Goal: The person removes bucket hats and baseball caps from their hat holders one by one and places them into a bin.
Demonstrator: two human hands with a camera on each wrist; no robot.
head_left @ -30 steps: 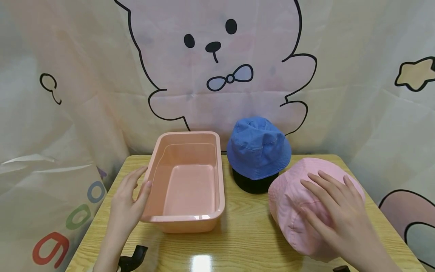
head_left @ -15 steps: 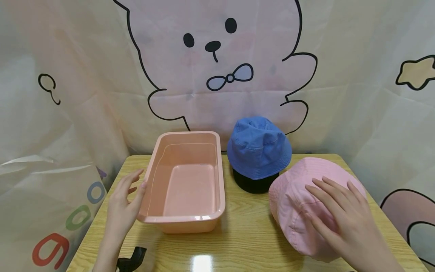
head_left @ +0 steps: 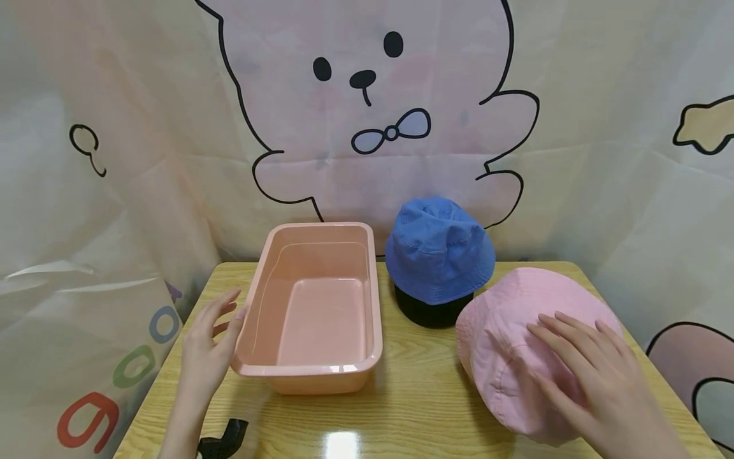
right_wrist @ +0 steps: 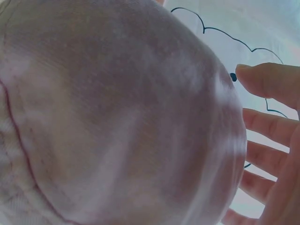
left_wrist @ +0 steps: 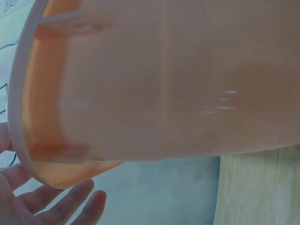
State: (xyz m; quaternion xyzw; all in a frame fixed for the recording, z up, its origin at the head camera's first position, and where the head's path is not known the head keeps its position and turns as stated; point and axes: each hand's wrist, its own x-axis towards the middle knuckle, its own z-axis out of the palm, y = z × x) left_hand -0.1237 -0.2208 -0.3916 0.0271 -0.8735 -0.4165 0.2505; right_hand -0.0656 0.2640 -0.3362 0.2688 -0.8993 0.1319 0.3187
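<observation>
A pink plastic basin stands left of centre on the table. My left hand is at its left side, fingers relaxed and slightly bent, thumb tip right at the rim. In the left wrist view the fingers lie spread just below the basin's rim. On the right, a pink bucket hat sits crown up. My right hand lies over its near right side with the fingers spread. The right wrist view shows straight fingertips along the edge of the crown.
A blue bucket hat sits on a black round base at the back, between basin and pink hat. The wooden table ends at a printed curtain behind. A black strap piece shows by the left wrist.
My left hand has drawn slightly left, its thumb backing off from over the basin's rim. My right hand has slid a little right and nearer over the pink hat.
</observation>
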